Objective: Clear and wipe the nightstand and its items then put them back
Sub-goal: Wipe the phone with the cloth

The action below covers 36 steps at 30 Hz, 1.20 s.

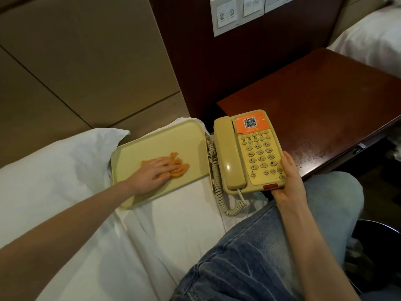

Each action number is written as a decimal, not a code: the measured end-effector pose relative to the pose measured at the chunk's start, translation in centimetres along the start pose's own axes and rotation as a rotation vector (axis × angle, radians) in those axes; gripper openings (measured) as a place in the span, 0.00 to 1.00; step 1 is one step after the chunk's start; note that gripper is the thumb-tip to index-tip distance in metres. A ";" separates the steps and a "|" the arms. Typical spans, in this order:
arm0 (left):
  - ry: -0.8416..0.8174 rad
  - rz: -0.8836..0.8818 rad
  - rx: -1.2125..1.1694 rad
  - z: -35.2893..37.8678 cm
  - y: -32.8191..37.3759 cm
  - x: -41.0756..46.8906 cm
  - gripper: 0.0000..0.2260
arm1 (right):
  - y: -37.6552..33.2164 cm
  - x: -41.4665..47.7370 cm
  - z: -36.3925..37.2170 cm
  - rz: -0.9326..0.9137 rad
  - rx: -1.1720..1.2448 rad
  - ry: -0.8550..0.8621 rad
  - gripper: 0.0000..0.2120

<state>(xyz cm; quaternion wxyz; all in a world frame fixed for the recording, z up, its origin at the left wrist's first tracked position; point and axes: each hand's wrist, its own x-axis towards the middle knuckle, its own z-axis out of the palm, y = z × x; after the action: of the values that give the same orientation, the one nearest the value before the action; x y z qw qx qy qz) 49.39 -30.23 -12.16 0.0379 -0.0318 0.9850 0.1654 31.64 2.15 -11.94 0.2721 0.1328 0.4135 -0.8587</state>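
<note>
A cream tray (173, 135) lies on the white bed beside the pillow. My left hand (153, 173) presses flat on an orange cloth (179, 165) in the middle of the tray. My right hand (289, 181) grips the right side of a cream desk phone (245, 153) with an orange QR sticker, held over the bed's edge near the dark wooden nightstand (325, 98). The handset rests in its cradle and the coiled cord (217, 183) hangs down onto the sheet.
A white pillow (54, 170) lies left of the tray. A wall switch panel (236, 14) sits above the nightstand, and a second bed (373, 35) is at the far right. My knee in blue jeans (260, 253) fills the lower right.
</note>
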 end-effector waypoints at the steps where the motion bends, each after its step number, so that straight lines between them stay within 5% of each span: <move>1: 0.038 -0.068 0.014 -0.2 -0.4 0.1 0.29 | 0.0 0.1 0.0 0.004 0.005 0.001 0.11; 6: 0.201 -0.420 0.037 1.2 3.6 4.1 0.26 | 0.1 0.1 0.3 0.009 -0.003 -0.002 0.18; 11: 0.009 -0.021 -0.038 2.9 5.7 4.4 0.22 | 0.1 0.2 0.2 0.002 -0.011 -0.003 0.20; 14: -0.014 0.075 0.031 1.6 3.5 2.3 0.21 | 0.1 0.3 -0.1 0.010 -0.020 -0.003 0.16; 16: 0.077 -0.078 0.118 0.6 0.7 1.7 0.24 | 0.1 0.3 0.0 0.007 -0.013 -0.007 0.14; 20: 0.189 -0.717 0.140 0.1 -1.9 4.4 0.20 | 0.3 0.4 0.3 0.010 -0.017 -0.011 0.17; 22: 0.220 -0.859 0.100 0.2 -0.4 6.7 0.19 | 0.4 0.5 0.3 0.010 -0.028 -0.012 0.18; 24: 0.246 -0.765 0.092 0.6 1.3 8.7 0.18 | 0.4 0.4 0.3 0.008 -0.037 -0.014 0.20; 29: 0.010 -0.009 0.073 1.4 4.7 7.8 0.18 | 0.3 0.4 0.2 0.009 -0.046 -0.023 0.21; 31: -0.034 0.132 0.114 1.0 3.1 6.1 0.21 | 0.3 0.5 0.2 0.012 -0.043 -0.026 0.21; 36: 0.184 -0.372 0.164 0.3 -0.2 7.0 0.19 | 0.4 0.7 0.1 0.018 -0.023 -0.019 0.19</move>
<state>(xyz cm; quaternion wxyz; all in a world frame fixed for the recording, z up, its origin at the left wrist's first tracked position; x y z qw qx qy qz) 42.46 -30.68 -13.07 -0.0198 -0.2245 0.9717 0.0711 31.33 1.67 -12.46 0.2851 0.1253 0.4195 -0.8527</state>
